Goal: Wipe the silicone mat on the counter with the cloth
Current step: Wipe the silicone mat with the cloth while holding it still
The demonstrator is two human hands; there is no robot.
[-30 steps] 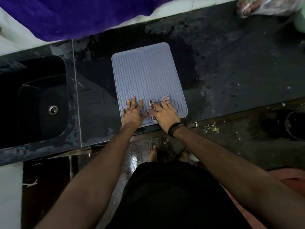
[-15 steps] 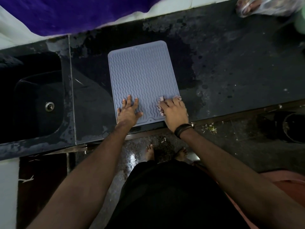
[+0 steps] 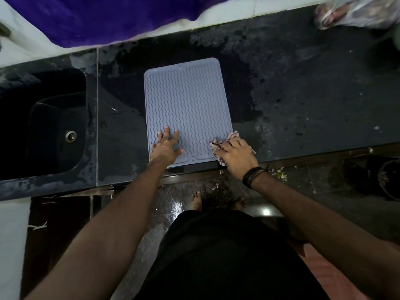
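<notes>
A pale grey-blue rectangular silicone mat (image 3: 187,109) with a wavy ribbed pattern lies flat on the dark, wet-streaked stone surface (image 3: 303,100), its near short edge close to the front lip of that surface. The left hand (image 3: 165,146) rests palm down on the mat's near left corner, fingers spread and flat against the ribs, holding nothing. The right hand (image 3: 236,153) sits at the mat's near right corner, pressing down on a crumpled pinkish patterned cloth (image 3: 223,146); the cloth lies partly on the mat's right edge and partly on the bare surface just beside it, and the fingers are bent over it, gripping it from above. A dark band (image 3: 253,175) circles the right wrist. To the left of the mat, well apart from it, a black sunken sink (image 3: 43,118) with a round metal drain (image 3: 71,135) is set into the same surface.
</notes>
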